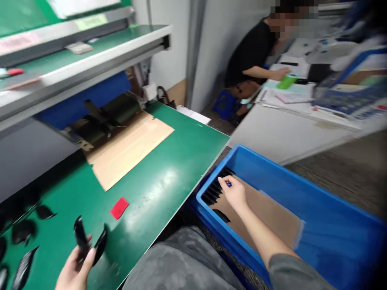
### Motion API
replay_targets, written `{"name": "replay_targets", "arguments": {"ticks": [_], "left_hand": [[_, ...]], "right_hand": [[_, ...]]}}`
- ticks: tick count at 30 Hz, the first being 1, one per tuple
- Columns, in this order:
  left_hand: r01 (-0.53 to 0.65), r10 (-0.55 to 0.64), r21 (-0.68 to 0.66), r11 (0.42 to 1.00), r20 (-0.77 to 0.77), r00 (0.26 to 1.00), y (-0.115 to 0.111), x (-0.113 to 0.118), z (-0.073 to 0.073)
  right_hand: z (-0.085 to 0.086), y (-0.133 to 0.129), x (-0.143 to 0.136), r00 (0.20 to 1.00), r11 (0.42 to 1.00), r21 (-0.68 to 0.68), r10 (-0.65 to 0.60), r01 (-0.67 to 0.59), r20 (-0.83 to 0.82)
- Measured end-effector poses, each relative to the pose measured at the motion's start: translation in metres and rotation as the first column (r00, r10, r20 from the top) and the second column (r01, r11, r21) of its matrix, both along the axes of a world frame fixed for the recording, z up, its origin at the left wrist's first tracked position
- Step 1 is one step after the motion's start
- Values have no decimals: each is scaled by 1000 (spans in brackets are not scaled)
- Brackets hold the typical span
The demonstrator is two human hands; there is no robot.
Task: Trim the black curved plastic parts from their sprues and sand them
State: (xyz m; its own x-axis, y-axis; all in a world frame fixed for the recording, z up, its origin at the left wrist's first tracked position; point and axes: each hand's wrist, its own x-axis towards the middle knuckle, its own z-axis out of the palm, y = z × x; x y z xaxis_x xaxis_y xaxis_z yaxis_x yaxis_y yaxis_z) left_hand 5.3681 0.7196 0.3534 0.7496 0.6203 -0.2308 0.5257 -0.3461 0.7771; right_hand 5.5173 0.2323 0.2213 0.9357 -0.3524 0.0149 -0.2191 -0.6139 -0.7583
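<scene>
My left hand is closed around a glossy black curved piece, and a second black curved piece sticks out by the thumb, over the green tabletop. Inside the blue bin, my right hand hovers with its fingers pinched; a small dark blue bit shows at them, too small to name. Close to those fingertips, several black curved pieces lie in a row on a cardboard sheet. One more black piece lies apart from the row.
More black curved pieces lie at the table's left. A red square and a cardboard sheet rest on the green top, below a shelf. Beyond the bin, a person sits at a white table.
</scene>
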Motion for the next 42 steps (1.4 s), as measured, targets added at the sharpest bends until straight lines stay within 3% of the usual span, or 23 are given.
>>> {"name": "replay_targets", "arguments": {"ticks": [1, 2, 4, 6, 8, 9, 11, 17, 23, 31, 36, 42], "left_hand": [[-38, 54, -182, 983, 86, 995, -11, -5, 8], [-2, 61, -360, 933, 153, 986, -23, -8, 16], [39, 113, -521, 852, 256, 960, -43, -12, 30], [93, 130, -576, 812, 335, 933, -55, -14, 40], [155, 120, -588, 794, 402, 908, -58, -21, 48], [185, 112, -590, 786, 429, 896, -57, -26, 51], [230, 96, -596, 769, 463, 881, -51, -38, 55], [269, 57, -599, 754, 468, 882, -20, -75, 50], [228, 130, -553, 801, 533, 836, -12, -91, 45], [118, 236, -572, 812, 507, 829, -23, -90, 63], [139, 222, -587, 797, 500, 837, -27, -81, 66], [187, 192, -602, 777, 508, 839, -28, -70, 63]], "right_hand": [[22, 24, 5, 996, 997, 18, 72, -73, 59], [45, 53, 8, 981, 985, 42, 162, -167, 103], [90, 116, 1, 907, 908, 91, 395, -410, 146], [129, 179, -22, 709, 690, 162, 694, -705, 125], [160, 230, -53, 481, 464, 135, 864, -876, 151], [170, 249, -68, 389, 379, 86, 904, -921, 178], [183, 279, -93, 280, 290, -18, 937, -957, 209], [182, 319, -116, 214, 243, -98, 947, -965, 240], [176, 340, -121, 96, 156, -240, 965, -958, 243], [174, 346, -107, 8, 105, -458, 978, -883, 208], [169, 347, -96, -37, 52, -545, 988, -837, 151], [164, 346, -80, -117, -25, -554, 984, -832, 131]]}}
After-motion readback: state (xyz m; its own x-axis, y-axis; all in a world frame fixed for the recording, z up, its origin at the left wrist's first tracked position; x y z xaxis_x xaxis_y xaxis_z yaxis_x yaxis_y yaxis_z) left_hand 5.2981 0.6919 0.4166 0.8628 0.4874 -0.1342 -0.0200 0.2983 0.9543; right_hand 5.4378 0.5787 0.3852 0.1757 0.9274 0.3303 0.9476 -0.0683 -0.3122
